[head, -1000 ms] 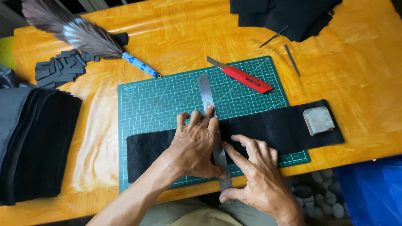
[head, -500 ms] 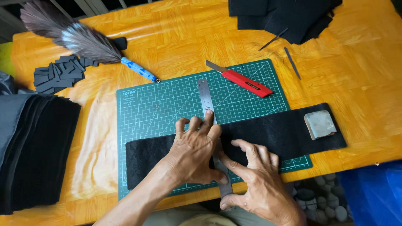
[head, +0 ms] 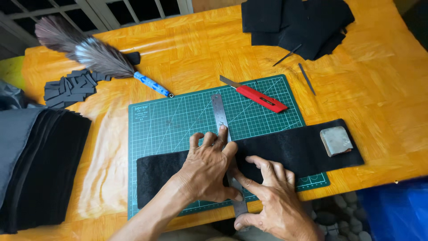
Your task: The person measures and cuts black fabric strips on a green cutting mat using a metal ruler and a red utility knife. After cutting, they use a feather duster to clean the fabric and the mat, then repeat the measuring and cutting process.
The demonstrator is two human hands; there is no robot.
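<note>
Steel ruler (head: 221, 117) pinned across black felt strip (head: 290, 149) by hands (head: 209, 167).

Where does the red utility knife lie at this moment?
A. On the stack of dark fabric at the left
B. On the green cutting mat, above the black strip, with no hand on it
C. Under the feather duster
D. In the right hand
B: the red utility knife lies on the green cutting mat, apart from both hands, which press the metal ruler on the black strip.

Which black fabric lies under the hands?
The long black strip across the cutting mat, not the stack at left or the heap at top.
</note>
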